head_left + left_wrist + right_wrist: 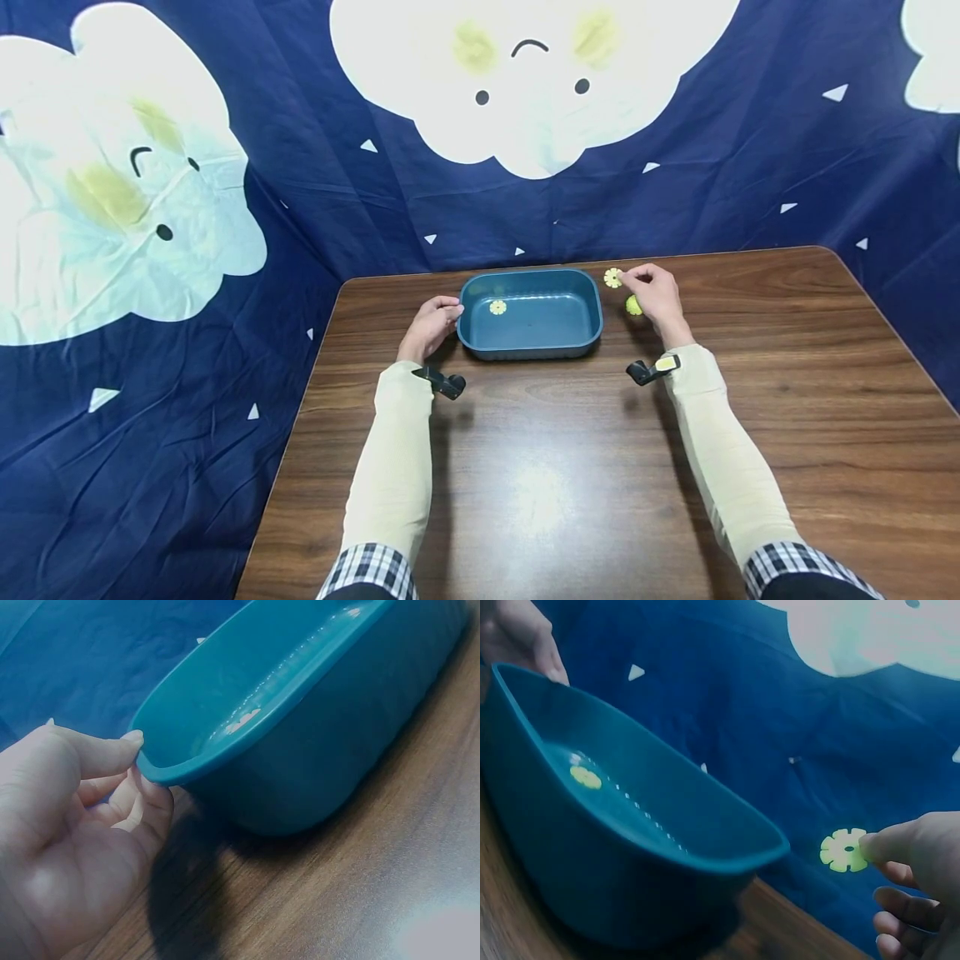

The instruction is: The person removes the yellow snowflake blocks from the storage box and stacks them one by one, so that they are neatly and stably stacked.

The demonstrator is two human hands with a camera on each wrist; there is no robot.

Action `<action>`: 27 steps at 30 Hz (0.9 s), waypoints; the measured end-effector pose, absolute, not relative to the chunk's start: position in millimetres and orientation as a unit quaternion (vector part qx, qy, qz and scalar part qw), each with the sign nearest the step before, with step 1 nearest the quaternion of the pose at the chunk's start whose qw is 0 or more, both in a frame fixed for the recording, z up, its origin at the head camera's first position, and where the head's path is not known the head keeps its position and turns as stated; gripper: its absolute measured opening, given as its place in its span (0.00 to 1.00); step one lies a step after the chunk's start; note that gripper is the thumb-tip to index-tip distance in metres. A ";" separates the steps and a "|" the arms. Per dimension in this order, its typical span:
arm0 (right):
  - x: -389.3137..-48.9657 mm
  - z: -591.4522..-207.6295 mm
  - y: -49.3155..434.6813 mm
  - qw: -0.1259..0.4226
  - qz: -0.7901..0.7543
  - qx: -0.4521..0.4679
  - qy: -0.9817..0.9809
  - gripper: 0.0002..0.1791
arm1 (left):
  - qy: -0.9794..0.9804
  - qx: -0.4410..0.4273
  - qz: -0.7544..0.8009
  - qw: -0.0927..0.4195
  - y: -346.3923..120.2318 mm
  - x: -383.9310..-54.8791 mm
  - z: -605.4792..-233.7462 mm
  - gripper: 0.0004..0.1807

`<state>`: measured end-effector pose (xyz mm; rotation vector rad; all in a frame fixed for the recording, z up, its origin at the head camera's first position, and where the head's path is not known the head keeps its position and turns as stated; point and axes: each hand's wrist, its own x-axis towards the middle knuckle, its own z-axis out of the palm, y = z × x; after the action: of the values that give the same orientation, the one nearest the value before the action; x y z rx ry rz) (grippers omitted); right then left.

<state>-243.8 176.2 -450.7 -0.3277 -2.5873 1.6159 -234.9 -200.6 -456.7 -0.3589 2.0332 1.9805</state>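
Observation:
A teal plastic basin (pixel 528 333) with a rounded rectangular rim sits near the table's far edge. My left hand (pixel 432 324) pinches its left end, with the thumb on the rim and fingers curled beneath in the left wrist view. Between thumb and fingers my right hand (pixel 654 296) holds a pale yellow flower-shaped disc (pixel 844 850) with a notched edge and a small central hole, just right of the basin. Another such flower disc (pixel 498 307) lies on the basin floor. A greener-yellow disc (pixel 633 305) shows beside the right hand, partly covered by it.
The brown wood-grain table (pixel 540 450) extends toward the front and right. Behind it and at the left hangs a dark blue cloth (pixel 300 125) with white clouds and small triangles. Each wrist wears a small black camera.

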 end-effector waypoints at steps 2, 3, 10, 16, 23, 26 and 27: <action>-243.3 -453.0 180.5 0.031 0.521 -0.114 -0.845 0.20 | 0.703 -0.124 0.686 0.140 -201.0 -234.6 -456.1 0.12; -242.9 -453.9 182.5 0.029 0.518 -0.119 -0.847 0.20 | 0.703 -0.124 0.686 0.140 -200.9 -234.4 -455.8 0.12; -241.4 -465.9 194.5 0.015 0.499 -0.157 -0.852 0.22 | 0.703 -0.123 0.687 0.138 -200.9 -234.5 -455.3 0.11; -239.8 -471.7 203.2 -0.005 0.478 -0.181 -0.859 0.23 | 0.703 -0.121 0.687 0.139 -201.0 -234.8 -455.4 0.13; -238.5 -473.5 208.4 -0.037 0.458 -0.185 -0.869 0.24 | 0.706 -0.121 0.684 0.138 -201.4 -234.8 -456.4 0.13; -238.2 -472.7 209.1 -0.044 0.446 -0.182 -0.875 0.23 | 0.703 -0.122 0.687 0.136 -201.3 -235.0 -457.3 0.11; -237.9 -472.6 209.2 -0.046 0.442 -0.182 -0.877 0.23 | 0.702 -0.123 0.688 0.136 -201.3 -235.0 -457.6 0.10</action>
<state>-237.9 209.2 -472.6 -0.5879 -2.8388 1.4321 -235.0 -201.3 -457.6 -0.3548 2.0326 1.9922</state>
